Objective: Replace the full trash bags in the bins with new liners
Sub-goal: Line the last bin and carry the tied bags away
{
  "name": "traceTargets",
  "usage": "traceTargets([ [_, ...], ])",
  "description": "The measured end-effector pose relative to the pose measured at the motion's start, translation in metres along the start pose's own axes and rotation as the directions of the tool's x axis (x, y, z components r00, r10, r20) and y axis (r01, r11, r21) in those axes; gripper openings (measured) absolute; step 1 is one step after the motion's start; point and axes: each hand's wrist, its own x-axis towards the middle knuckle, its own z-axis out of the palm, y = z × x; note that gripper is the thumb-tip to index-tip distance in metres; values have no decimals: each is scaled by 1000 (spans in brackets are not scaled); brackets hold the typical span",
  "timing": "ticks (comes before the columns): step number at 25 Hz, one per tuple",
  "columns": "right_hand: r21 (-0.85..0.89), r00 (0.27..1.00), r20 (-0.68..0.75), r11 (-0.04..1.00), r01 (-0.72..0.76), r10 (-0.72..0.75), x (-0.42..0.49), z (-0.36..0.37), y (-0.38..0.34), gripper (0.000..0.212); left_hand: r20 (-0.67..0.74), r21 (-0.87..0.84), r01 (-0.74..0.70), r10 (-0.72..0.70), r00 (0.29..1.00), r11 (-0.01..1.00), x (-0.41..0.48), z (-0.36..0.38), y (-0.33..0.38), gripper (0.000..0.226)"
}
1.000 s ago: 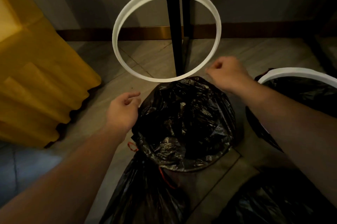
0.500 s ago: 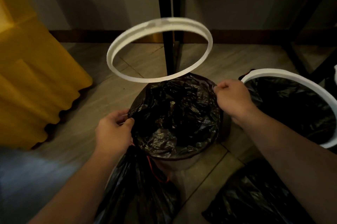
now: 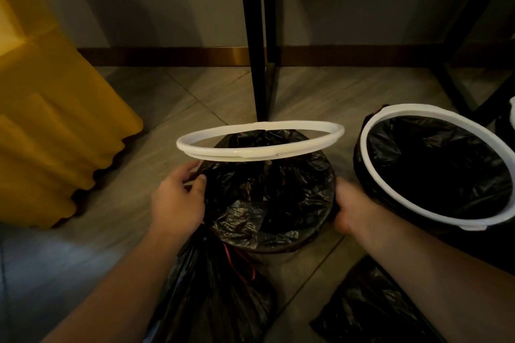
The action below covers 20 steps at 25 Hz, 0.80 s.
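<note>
A round bin (image 3: 281, 248) stands on the floor between my hands, with a black liner (image 3: 267, 197) folded over its rim. A white plastic ring (image 3: 259, 153) hovers almost flat just above the rim, tilted slightly. My left hand (image 3: 178, 200) pinches the liner's edge at the bin's left side, its fingers right under the ring's left end. My right hand (image 3: 351, 210) is blurred; its fingers curl on the liner at the right rim. A full black bag (image 3: 214, 292) with a red tie lies in front of the bin.
A second bin on the right holds a black liner under its own white ring (image 3: 395, 199). Another black bag (image 3: 376, 312) lies at the lower right. A yellow object (image 3: 55, 133) stands to the left. Black metal legs (image 3: 257, 49) rise behind the bin, by the wall.
The white ring has swung down from upright to nearly flat over the bin. Both hands moved onto the liner at the rim's sides. The view has shifted left.
</note>
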Motion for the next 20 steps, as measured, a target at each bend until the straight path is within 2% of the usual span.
traceTargets([
  [2, 13, 998, -35, 999, 47, -47, -5, -8, 11, 29, -16, -121, 58, -60, 998, 991, -7, 2, -7, 36],
  [5, 0, 993, -69, 996, 92, -92, -16, -16, 22, 20, -58, -298, 161, -186, 981, 941, -28, 7, -21, 23],
  [8, -12, 990, -69, 993, 121, -122, -28, -17, 17, 17, -71, -329, 163, -197, 978, 930, -45, 18, -25, 26],
  [10, -34, 961, -161, 974, 223, -226, -39, -18, 16, 24, -88, -330, 133, -171, 981, 935, -48, 26, -23, 29],
  [11, -73, 922, -215, 946, 315, -323, -49, -17, 17, 26, -90, -325, 122, -159, 983, 938, -49, 29, -20, 29],
  [12, -130, 853, -244, 887, 443, -462, -62, -14, 18, 28, -91, -330, 115, -153, 984, 937, -51, 29, -18, 28],
  [13, -184, 741, -227, 775, 604, -631, -76, -11, 17, 32, -96, -358, 119, -163, 982, 926, -53, 29, -17, 28],
  [14, -233, 585, -163, 607, 760, -794, -92, -8, 11, 37, -106, -400, 140, -198, 974, 906, -55, 27, -17, 27],
  [15, -298, 396, -66, 397, 868, -916, -105, -6, 3, 42, -118, -453, 165, -242, 963, 876, -58, 24, -19, 25],
  [16, -370, 198, 68, 160, 915, -978, -115, -4, -8, 46, -126, -496, 182, -278, 952, 849, -62, 21, -21, 21],
  [17, -422, 34, 227, -67, 904, -973, -121, -3, -18, 47, -125, -530, 189, -297, 947, 826, -67, 21, -23, 19],
  [18, -446, -67, 370, -240, 862, -927, -125, -1, -26, 45, -111, -556, 191, -300, 947, 809, -72, 22, -23, 19],
  [19, -449, -109, 475, -347, 824, -873, -127, 0, -30, 42, -88, -570, 192, -292, 952, 799, -77, 24, -22, 19],
  [20, -433, -122, 547, -405, 805, -828, -126, 1, -29, 38, -65, -571, 196, -282, 957, 797, -80, 25, -20, 20],
])
